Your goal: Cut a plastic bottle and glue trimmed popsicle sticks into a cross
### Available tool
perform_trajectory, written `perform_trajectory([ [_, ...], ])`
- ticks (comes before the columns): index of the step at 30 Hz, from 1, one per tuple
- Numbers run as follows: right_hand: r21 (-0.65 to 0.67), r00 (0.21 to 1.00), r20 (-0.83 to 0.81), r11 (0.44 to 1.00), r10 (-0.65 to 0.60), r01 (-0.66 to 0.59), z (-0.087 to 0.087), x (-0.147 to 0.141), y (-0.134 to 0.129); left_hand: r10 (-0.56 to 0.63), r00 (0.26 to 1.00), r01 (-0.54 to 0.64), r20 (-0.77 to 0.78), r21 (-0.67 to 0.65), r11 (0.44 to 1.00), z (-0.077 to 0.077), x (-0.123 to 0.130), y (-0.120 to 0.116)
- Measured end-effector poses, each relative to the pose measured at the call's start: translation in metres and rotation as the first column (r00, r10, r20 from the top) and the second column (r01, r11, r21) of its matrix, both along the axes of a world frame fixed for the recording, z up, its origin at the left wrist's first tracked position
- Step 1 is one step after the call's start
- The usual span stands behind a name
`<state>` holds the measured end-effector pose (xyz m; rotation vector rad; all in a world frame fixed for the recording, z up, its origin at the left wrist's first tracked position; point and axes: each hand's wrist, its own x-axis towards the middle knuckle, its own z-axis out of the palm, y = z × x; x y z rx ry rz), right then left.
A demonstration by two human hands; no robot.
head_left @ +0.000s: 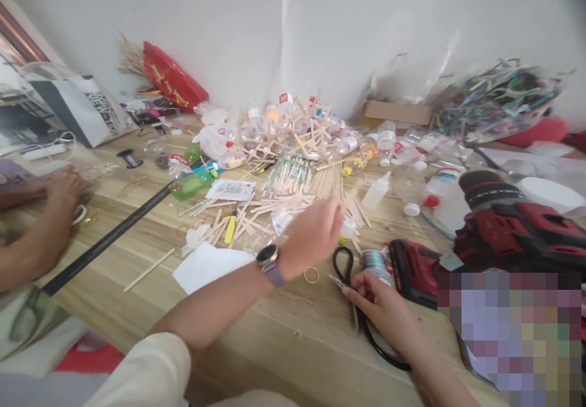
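My left hand (315,230), with a watch on its wrist, is over the middle of the table beside the wooden sticks (325,181). Its fingers are curled and blurred, and what they hold, if anything, is hard to make out. Near the front, my right hand (366,294) has thumb and fingers closed on a small pointed metal tool (337,282). Black-handled scissors (343,260) lie just beside and partly under that hand. A spool (375,262) stands behind it, and a rubber ring (311,274) lies between my hands.
A red and black power drill (513,224) is at the right. Plastic bottles (357,160) are heaped at the back. White paper (210,268) and a yellow-handled tool (231,227) lie left of centre. Another person's hands (64,190) are at the far left, beyond a black strip (110,239).
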<state>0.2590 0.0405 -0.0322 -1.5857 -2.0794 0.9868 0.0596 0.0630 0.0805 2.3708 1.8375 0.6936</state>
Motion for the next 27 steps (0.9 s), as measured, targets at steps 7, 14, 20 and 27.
perform_trajectory([
  [7, 0.011, 1.000, -0.025, 1.000, -0.004, 0.004, 0.000, 0.000, 0.001, -0.257, 0.906, 0.424, 0.337, -0.694, 0.583, -0.031, -0.025, -0.111],
  [14, 0.033, 1.000, 0.004, 0.999, 0.000, 0.000, 0.008, -0.002, -0.001, 0.083, 0.856, 0.263, 0.510, -0.568, 0.780, -0.057, -0.038, -0.083],
  [20, 0.037, 0.999, 0.022, 0.999, -0.026, 0.026, 0.010, -0.003, -0.003, 0.283, 0.658, 0.193, 0.698, -0.520, 0.832, -0.062, -0.053, -0.065],
  [27, 0.038, 0.999, 0.026, 0.998, -0.045, 0.044, 0.013, -0.005, -0.004, 0.452, 0.155, 0.161, 0.878, -0.474, 0.866, -0.061, -0.069, -0.055],
])
